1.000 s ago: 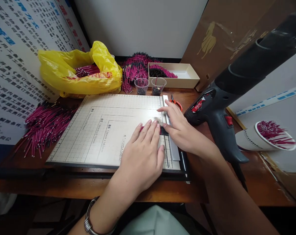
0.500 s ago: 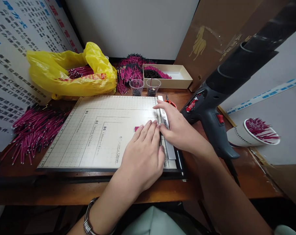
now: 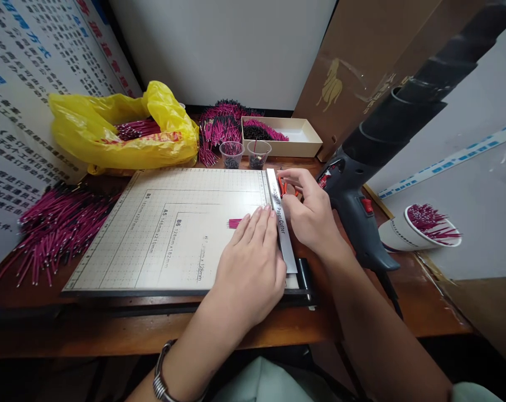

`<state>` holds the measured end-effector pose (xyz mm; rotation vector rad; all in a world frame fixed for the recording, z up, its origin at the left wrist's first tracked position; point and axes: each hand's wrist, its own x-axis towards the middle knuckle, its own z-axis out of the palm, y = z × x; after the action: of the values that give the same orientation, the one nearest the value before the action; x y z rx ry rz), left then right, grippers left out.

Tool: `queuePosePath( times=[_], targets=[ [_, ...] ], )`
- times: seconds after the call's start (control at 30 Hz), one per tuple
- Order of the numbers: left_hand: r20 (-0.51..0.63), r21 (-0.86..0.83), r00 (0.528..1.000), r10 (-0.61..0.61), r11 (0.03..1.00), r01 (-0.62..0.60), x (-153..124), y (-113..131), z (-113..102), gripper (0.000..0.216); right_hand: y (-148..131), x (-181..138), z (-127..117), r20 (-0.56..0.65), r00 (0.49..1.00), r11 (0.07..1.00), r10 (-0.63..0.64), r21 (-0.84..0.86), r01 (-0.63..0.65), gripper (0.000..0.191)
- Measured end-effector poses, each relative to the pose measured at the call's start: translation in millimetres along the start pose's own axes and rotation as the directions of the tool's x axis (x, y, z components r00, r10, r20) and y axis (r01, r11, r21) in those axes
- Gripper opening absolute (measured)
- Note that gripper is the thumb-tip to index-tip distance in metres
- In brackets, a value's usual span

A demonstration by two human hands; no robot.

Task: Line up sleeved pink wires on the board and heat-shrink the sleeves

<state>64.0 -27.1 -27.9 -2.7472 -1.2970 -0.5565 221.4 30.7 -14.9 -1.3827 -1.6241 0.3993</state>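
Note:
My left hand (image 3: 253,257) lies flat on the white gridded board of the paper cutter (image 3: 152,245), fingers stretched out and side by side. From under its fingers sticks a small row of magenta wires (image 3: 234,223); the rest of them is covered. Its fingertips come up to the metal strip (image 3: 283,223) along the cutter's right side. Just right of that strip is my right hand (image 3: 309,209), thumb and forefinger apart and curved about an orange-handled tool (image 3: 282,187), perhaps pliers. Whether they touch it I cannot tell.
A black heat gun (image 3: 357,206) stands at the right, beside a paper cup (image 3: 407,237) of wires. Behind the board are two plastic cups (image 3: 259,155), a cardboard box (image 3: 305,146) and a yellow bag (image 3: 127,151). Loose wires (image 3: 64,229) lie at the left.
My right hand has moved off the metal strip to the right, towards the orange-handled tool. My left hand still lies on the wires. The view has shifted slightly.

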Motion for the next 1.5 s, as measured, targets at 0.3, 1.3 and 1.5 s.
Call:
queuePosePath(
  times=[0.3, 1.3, 1.5],
  targets=[
    [0.008, 0.071, 0.999, 0.037, 0.997, -0.038, -4.7, -9.3, -2.5, 0.063, -3.8, -2.0, 0.3, -0.011, 1.000, 1.000, -0.008, 0.004, 0.008, 0.033],
    [0.269, 0.057, 0.951, -0.149, 0.989, 0.138, -9.7, -39.3, -20.2, 0.063, -12.1, -6.9, 5.8, 0.140, 0.990, 0.998, -0.020, -0.052, 0.028, 0.028],
    [0.334, 0.023, 0.928, -0.165, 0.986, 0.167, 4.3, -47.4, -18.4, 0.065, -11.4, -8.8, 9.2, 0.182, 0.982, 0.995, -0.046, -0.081, 0.061, 0.028]
  ],
)
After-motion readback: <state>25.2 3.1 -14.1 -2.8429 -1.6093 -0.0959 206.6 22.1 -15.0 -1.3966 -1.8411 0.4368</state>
